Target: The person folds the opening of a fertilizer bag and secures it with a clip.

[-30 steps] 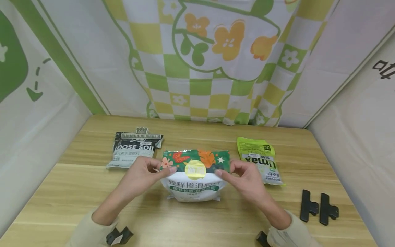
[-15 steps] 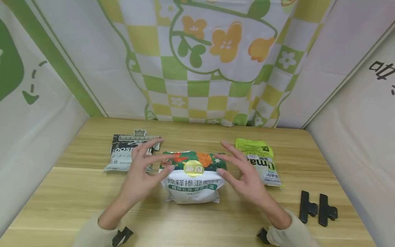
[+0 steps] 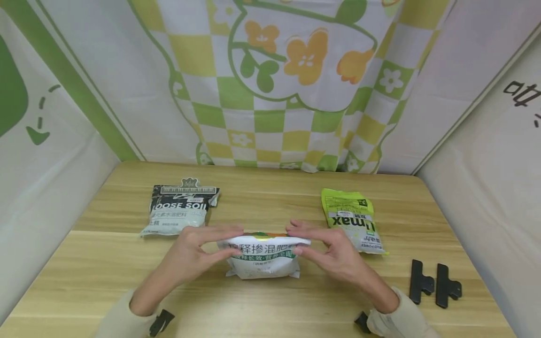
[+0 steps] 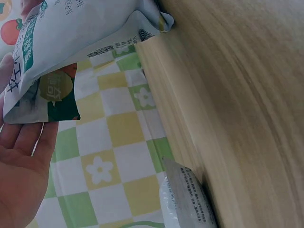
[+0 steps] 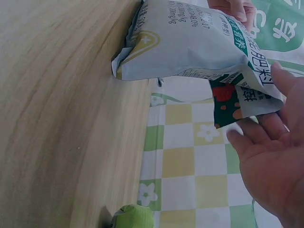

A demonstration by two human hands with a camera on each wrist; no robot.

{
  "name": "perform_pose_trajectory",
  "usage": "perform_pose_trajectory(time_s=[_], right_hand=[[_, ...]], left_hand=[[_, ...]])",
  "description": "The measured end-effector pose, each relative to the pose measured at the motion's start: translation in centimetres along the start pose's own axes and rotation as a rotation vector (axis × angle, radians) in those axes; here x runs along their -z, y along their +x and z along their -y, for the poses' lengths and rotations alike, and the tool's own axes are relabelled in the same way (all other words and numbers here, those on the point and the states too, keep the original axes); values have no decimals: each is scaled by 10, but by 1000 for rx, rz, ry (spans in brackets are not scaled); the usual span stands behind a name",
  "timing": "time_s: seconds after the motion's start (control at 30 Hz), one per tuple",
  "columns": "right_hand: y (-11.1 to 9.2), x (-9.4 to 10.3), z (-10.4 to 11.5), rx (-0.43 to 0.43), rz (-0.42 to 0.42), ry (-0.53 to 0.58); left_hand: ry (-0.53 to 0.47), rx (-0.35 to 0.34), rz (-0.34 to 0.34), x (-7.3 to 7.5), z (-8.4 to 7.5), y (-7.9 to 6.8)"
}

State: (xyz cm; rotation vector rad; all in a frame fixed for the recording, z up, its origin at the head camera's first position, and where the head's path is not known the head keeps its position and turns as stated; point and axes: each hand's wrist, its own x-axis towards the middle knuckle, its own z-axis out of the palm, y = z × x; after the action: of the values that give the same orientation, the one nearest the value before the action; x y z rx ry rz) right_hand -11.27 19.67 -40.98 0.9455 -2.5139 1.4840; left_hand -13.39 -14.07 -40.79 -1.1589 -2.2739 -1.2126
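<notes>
A white fertilizer bag [image 3: 264, 267] with a green printed top stands on the table in front of me. Its top band is folded over to the far side, so the head view shows only a thin strip of it. In the left wrist view the folded flap [image 4: 64, 104] hangs down behind the bag. My left hand [image 3: 190, 253] holds the left end of the fold, thumb in front and fingers behind. At the right end my right hand [image 3: 336, 251] pinches it the same way. From the right wrist, fingers [image 5: 259, 130] show beneath the fold.
To the left lies a black and grey soil bag [image 3: 175, 216] with a piano-patterned clip [image 3: 189, 189] on its top. A lime-green bag [image 3: 352, 220] lies on the right. Two black clips [image 3: 422, 281] rest near the table's right edge. A checkered curtain [image 3: 270, 112] hangs behind.
The green top stood upright a second ago, pinched at both ends. Both hands loosened and spread their fingers; now the top is folded down away from me, the hands around the fold.
</notes>
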Motion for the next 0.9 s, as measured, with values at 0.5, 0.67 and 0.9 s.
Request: perform_pose_trajectory(time_s=[0.5,0.67,0.9], right_hand=[[-7,-3,-2,-179,70,107],[-7,-5,-2,-121,80,85],[-6,-10,-1,-34,91,36]], left_hand=[[-176,342,137,-3,0,-11],[-217,296,166,-8,2,-12],[-272,209,156,-12,3,-12]])
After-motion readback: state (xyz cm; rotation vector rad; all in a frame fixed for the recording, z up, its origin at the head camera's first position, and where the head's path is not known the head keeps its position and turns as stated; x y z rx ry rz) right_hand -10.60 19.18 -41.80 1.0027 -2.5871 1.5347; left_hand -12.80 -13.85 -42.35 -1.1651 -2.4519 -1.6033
